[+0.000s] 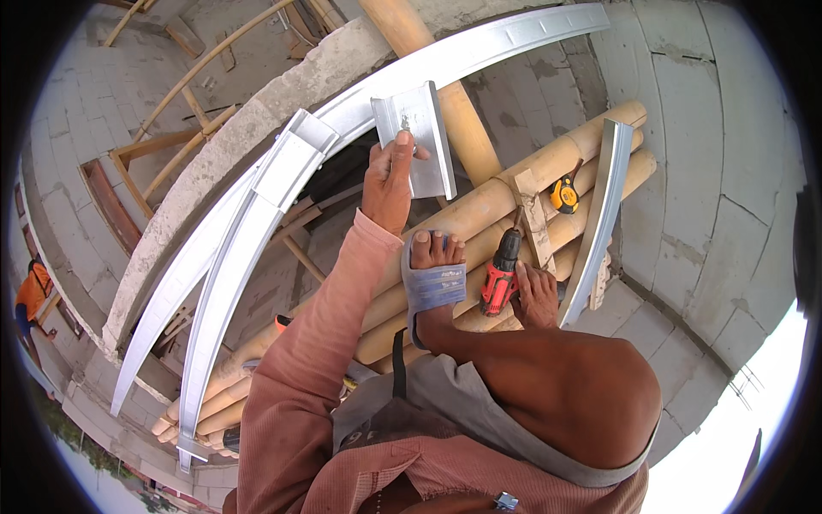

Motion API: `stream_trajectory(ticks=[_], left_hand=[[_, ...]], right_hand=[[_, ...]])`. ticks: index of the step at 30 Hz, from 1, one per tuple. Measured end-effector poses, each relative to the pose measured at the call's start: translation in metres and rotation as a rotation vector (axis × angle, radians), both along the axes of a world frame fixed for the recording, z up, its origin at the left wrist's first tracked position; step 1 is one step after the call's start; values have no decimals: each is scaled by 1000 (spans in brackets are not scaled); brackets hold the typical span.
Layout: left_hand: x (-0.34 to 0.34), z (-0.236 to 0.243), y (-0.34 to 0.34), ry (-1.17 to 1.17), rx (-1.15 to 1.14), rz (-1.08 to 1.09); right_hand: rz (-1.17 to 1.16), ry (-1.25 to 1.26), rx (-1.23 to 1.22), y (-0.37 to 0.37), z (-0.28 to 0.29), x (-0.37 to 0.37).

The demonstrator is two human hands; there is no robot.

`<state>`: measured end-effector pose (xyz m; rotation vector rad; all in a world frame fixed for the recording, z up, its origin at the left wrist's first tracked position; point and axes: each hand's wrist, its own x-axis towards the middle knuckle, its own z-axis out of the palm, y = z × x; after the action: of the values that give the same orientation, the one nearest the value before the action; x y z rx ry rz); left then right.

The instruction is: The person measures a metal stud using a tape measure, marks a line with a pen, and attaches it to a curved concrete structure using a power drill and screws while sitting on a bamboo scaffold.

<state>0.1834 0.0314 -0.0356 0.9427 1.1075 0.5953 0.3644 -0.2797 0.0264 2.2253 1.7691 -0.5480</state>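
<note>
My left hand (391, 182) is raised at the centre, its thumb and fingers closed on one edge of a short silver metal channel piece (425, 150). My right hand (537, 295) is lower and to the right, with its fingers curled against the side of a red and black cordless drill (497, 287). The drill's chuck points away from me, above the bamboo poles; its handle is mostly hidden by the hand. Behind the left hand run long curved silver metal channels (224, 300), overlapped by a short sleeve-like metal section (295, 163).
My sandalled foot (435, 287) rests on a bundle of bamboo poles (479, 206). A yellow and black tape measure (564, 195) sits near a wooden cleat (533, 218). Another metal channel (604, 206) leans at the right. Beyond the curved concrete edge (257, 111) lies a lower level; a person in orange (34, 287) is far left.
</note>
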Motion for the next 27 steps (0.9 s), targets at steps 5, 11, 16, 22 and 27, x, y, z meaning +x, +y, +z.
stream_trajectory(ticks=[5,11,16,22,27], left_hand=[[1,-11,0,-39,-52,53],[-1,-11,-1,9,-57,83],[-12,-24,-13,-230,-267,141],[-12,-3,-19,-290,-248,175],[-21,18,-18,-112,19,53]], right_hand=[[-38,22,0,3,-1,-6],[-91,112,-48,38,37,-10],[-39,148,15,65,60,-2],[-324,433,252,145,64,2],[-422,912,226,215,44,-33]])
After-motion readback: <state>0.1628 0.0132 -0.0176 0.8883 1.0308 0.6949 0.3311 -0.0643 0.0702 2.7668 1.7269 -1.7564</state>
